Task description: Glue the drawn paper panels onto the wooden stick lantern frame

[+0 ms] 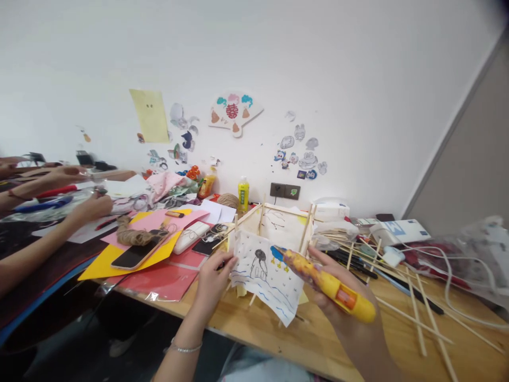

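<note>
Steadying illustrated paper (264, 276) against the stick frame (261, 218) at centre, our left hand (212, 278) pinches its edge; our right hand (342, 324) grips a yellow tool (326, 284).

A white paper drawing (245, 265), showing a dark-topped figure, a blue bird and wavy blue lines, hangs at a slant across the near side of an open stick frame (260, 222), its lowest corner near the tabletop (318, 345). That pale wooden frame stands on the tabletop with paper on its far side. A chunky yellow pen-shaped tool (332, 284) tilts across the drawing's right side, tip by the bird.
</note>
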`<state>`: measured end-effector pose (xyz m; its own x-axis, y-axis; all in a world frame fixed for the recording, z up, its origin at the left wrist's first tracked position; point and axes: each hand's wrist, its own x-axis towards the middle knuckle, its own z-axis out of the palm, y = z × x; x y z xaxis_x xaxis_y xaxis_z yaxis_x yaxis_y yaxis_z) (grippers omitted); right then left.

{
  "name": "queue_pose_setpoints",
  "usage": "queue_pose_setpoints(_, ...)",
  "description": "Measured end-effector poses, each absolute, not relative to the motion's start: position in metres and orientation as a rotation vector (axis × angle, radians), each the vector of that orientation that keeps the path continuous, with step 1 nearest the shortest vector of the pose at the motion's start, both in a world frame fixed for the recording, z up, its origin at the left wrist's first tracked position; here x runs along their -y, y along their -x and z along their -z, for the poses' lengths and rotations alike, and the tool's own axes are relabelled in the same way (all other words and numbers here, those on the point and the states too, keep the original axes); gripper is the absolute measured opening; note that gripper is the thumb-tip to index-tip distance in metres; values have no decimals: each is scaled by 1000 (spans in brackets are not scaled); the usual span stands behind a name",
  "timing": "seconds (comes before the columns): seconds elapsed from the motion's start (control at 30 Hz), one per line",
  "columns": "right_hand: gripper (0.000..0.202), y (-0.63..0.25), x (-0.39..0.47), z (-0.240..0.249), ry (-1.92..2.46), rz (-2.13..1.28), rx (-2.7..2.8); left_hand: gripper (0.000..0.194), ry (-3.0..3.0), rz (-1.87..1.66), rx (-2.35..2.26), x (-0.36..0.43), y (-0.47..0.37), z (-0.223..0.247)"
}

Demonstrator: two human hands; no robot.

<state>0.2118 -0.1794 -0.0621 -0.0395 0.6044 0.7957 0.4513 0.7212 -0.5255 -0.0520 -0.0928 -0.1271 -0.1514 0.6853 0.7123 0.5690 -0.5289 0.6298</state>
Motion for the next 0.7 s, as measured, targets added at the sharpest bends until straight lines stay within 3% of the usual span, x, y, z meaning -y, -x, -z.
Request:
queue_pose_setpoints(0.2, 32, -216, 170, 47, 904, -180, 1496, 25, -2017, -1838, -1425, 103, 39, 124)
queue_pose_setpoints(0.43, 22, -229, 141, 28, 952, -137, 1424, 24, -1976, -1984, -1442, 117, 14, 140)
queue_pose_setpoints(0.7, 23, -260, 99, 21, 859, -207, 1462, 9, -2213, -2165, -1405, 128, -14, 129)
